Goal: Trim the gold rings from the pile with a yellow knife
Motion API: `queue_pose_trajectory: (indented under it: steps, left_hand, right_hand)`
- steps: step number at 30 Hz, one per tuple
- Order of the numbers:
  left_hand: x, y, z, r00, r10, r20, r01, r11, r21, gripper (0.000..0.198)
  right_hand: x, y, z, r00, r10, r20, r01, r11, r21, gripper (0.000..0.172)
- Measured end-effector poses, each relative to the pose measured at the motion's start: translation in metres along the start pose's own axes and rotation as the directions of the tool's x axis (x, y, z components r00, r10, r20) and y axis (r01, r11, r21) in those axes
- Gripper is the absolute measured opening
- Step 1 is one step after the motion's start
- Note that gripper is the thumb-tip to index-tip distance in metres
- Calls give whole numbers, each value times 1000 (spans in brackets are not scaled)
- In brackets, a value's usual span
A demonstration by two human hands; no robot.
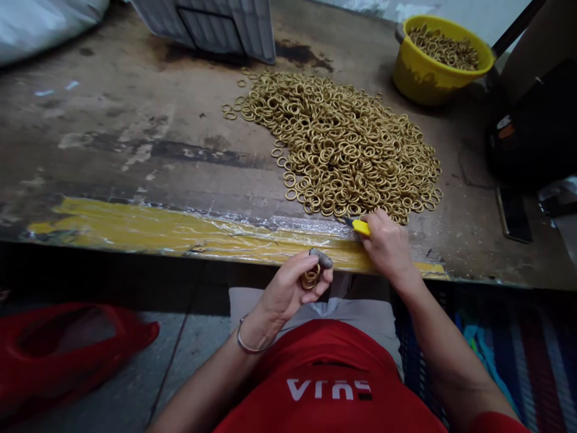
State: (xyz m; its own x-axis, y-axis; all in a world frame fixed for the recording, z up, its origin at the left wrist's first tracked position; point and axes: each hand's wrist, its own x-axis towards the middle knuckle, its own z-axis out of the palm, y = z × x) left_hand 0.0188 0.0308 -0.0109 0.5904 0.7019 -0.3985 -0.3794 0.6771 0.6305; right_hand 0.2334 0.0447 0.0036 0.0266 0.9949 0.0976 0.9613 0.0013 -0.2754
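Note:
A large heap of golden rings lies spread on the worn wooden table. My left hand is below the table's front edge, pinching a few golden rings between thumb and fingers; its thumb tip wears a grey cover. My right hand rests on the table's front edge at the near side of the heap, closed around a small yellow tool whose tip points toward the rings.
A yellow tub of more rings stands at the back right. A white crate is at the back. A phone and a dark bag lie at the right. Yellow tape lines the front edge. A red bag lies on the floor at left.

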Motion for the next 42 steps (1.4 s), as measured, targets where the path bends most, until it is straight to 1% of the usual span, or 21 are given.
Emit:
queue_pose_trajectory:
  steps: [1,2,4,5,7,8,10,11,12,14,16,17,19,22,27,30,32,34,37,39,42]
  left_hand:
    - [1,0,0,999,17,-39,-17,1000,18,30]
    - [2,-1,1,997,34,-72,-32,999,34,29]
    - [3,-1,4,995,53,-86,-49,998,45,28]
    - [3,-1,6,996,55,-70,-52,998,40,28]
    - [2,-1,9,999,45,-10,-45,999,31,29]
    - [1,-1,10,999,40,18,-40,999,28,31]
    - [-1,-1,13,998,27,53,-29,999,34,33]
    - [-2,-1,14,998,21,56,-23,999,42,35]
    - [-3,-1,15,999,18,47,-20,999,51,35]
    - [-4,0,17,1000,21,3,-21,997,71,37]
    - [-6,1,19,998,39,-53,-33,994,104,39]
    - [-6,1,20,996,51,-78,-40,991,127,40]
    - [-6,0,21,991,75,-112,-53,982,182,42]
    - [-4,-2,20,986,115,-122,-79,960,267,41]
    - [-6,0,17,973,213,-92,-151,884,442,29]
    - [-18,7,18,964,264,-35,-198,799,568,18]
    - [-26,13,20,974,224,34,-198,766,611,16]
    - [-28,15,19,988,130,81,-152,795,588,17]
    - [-21,10,16,998,5,67,-34,899,437,23]
    - [-12,4,12,999,-22,47,4,942,336,30]
    - [-4,-1,8,998,-12,59,-1,976,220,34]
  right_hand:
    - [-4,-1,-3,1000,-2,-24,6,983,183,13]
    - [-9,-3,-5,1000,6,-22,3,927,376,15]
    - [-20,-9,-8,998,35,58,-65,717,694,24]
    - [-25,-12,-7,991,47,122,-126,597,792,27]
    - [-33,-19,-4,971,49,235,-235,389,891,29]
    - [-36,-22,-1,962,44,269,-269,314,910,30]
    - [-41,-26,3,953,25,302,-299,241,923,32]
    - [-42,-27,4,956,12,294,-287,255,923,31]
    - [-43,-28,4,965,2,261,-249,308,918,29]
    - [-46,-29,0,992,-28,120,-89,510,856,24]
    - [-49,-29,-5,994,-105,-37,104,750,653,18]
    - [-52,-29,-8,985,-150,-81,170,841,514,17]
    - [-57,-29,-12,973,-211,-89,227,939,258,20]
    - [-61,-32,-15,971,-233,-51,235,972,31,25]
    - [-58,-32,-10,978,-209,23,211,972,-107,24]
    - [-51,-15,-6,997,-60,48,68,980,-185,24]
    - [-45,3,-7,997,81,4,-78,972,-220,23]
    - [-40,18,-10,992,89,-89,-102,983,-154,24]
    - [-29,27,-14,990,-8,-140,-5,996,-92,34]
    - [-20,24,-13,996,-40,-82,27,987,-157,36]
    - [-7,20,-6,999,-37,31,44,956,-290,31]
